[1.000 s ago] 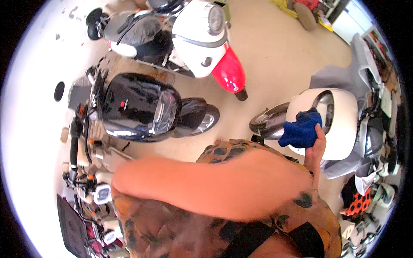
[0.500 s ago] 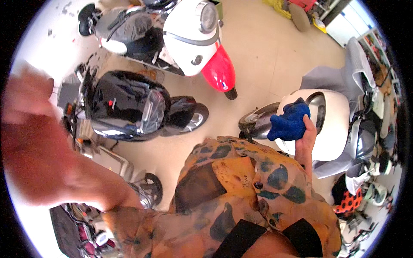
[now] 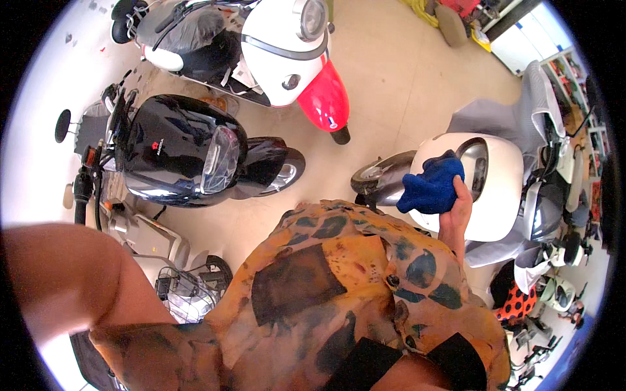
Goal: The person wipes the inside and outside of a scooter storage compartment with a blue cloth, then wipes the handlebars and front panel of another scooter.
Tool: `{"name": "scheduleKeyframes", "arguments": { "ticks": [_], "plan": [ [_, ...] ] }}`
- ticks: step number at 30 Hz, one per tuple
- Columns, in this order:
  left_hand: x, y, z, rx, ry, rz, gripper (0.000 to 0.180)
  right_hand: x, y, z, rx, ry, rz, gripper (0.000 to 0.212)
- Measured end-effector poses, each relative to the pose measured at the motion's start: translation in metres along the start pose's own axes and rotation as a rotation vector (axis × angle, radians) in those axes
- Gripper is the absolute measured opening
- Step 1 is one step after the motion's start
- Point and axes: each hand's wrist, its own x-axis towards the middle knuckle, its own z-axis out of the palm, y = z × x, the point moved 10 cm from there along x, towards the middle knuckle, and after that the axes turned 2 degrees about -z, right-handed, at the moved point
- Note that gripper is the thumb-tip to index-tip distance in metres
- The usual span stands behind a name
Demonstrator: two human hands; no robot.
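Now, left arm (image 3: 78, 274) swung outward, the right hand (image 3: 458, 207) still holds cloth (image 3: 430, 186).

Lettering on a black scooter (image 3: 177, 143)
A red emblem (image 3: 155, 144) and one short pale word (image 3: 160, 148) run sideways on its glossy front; a tiny pale badge (image 3: 333, 122) on the red fender (image 3: 325, 98) nearby is too small to read.

Cloth (image 3: 430, 186): solid deep blue
Shirt (image 3: 261, 352): orange-brown, dark greenish blotches
Shirt patch (image 3: 298, 283): dark brown
Nearest scooter (image 3: 505, 202): cream-white front
Left scooter (image 3: 173, 143): glossy black
Upper scooter (image 3: 270, 75): white, dark grey stripe
Mudguard (image 3: 326, 98): bright red
Floor (image 3: 385, 85): beige
Dotted item, lower right (image 3: 520, 303): apparently orange-red with black spots; small, near the rim
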Motion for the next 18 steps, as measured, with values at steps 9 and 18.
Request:
{"name": "scheduleKeyframes", "arguments": {
  "ticks": [9,18],
  "plan": [
    [-0.002,-0.009,0.000,-0.018,0.021,-0.018,0.033,0.002,0.004,-0.025,-0.010,0.047,0.038,0.034],
    [-0.005,-0.010,0.005,-0.015,0.033,-0.023,0.034,-0.030,-0.165,0.010,-1.254,0.347,-0.797,0.035]
  ]
}}
